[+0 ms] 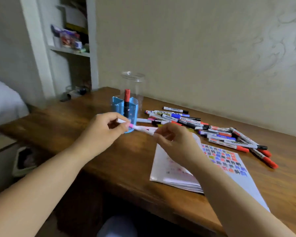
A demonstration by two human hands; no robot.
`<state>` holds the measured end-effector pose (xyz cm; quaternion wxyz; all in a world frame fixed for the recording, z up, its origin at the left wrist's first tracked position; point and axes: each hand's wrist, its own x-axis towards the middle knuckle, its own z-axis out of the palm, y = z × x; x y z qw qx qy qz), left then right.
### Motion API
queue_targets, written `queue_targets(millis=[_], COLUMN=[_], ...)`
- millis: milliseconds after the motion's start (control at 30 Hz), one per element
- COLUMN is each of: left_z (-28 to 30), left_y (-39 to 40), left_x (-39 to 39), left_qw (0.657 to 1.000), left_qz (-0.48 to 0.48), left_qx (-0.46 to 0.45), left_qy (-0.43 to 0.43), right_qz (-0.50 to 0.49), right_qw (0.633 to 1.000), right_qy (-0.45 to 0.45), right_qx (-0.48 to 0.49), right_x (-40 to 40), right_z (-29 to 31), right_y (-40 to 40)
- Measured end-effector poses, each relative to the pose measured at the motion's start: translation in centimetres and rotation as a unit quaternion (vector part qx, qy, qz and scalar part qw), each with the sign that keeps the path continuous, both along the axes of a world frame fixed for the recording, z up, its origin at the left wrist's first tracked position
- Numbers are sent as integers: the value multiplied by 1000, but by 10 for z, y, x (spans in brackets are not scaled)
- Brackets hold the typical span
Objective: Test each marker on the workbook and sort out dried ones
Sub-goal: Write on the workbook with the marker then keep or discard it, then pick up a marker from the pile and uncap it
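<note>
Both your hands grip the pink marker (140, 129) above the surface: left hand (104, 129) at the cap end, right hand (174, 142) on the barrel, left of the workbook (171, 175). If you pull hard, the tip can stain your fingers, or the cap can fly off.

Wooden desk (99, 151), cluttered white shelf (70, 50) in the far left alcove, white bedding (3, 103) at left, patterned beige wall (212, 48) behind
</note>
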<state>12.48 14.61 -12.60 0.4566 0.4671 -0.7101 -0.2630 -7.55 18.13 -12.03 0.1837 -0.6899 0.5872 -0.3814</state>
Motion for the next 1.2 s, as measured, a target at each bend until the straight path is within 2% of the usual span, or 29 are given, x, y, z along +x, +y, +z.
queue_targets(millis=[200, 367, 533, 633, 800, 933, 1100, 1200], left_z=[-16, -77, -144, -173, -198, -193, -143, -97], left_y=[57, 115, 166, 185, 204, 200, 154, 114], left_x=[153, 290, 380, 412, 430, 423, 368, 312], left_qw=[981, 940, 893, 874, 864, 871, 913, 942], left_qz=[192, 323, 388, 400, 367, 376, 329, 257], left_qx=[-2, 64, 166, 217, 270, 249, 160, 96], left_qy=[25, -85, -157, -169, -214, -194, -182, -192], right_qz=[194, 337, 402, 422, 440, 442, 410, 356], right_qw=[981, 938, 904, 890, 877, 875, 898, 926], right_qy=[17, 66, 103, 109, 122, 128, 124, 110], right_qx=[5, 46, 100, 131, 151, 149, 100, 68], right_x=[136, 255, 347, 380, 403, 399, 362, 313], right_z=[-16, -57, -117, -140, -157, -151, -109, -68], right_y=[-12, 4, 18, 22, 26, 31, 23, 13])
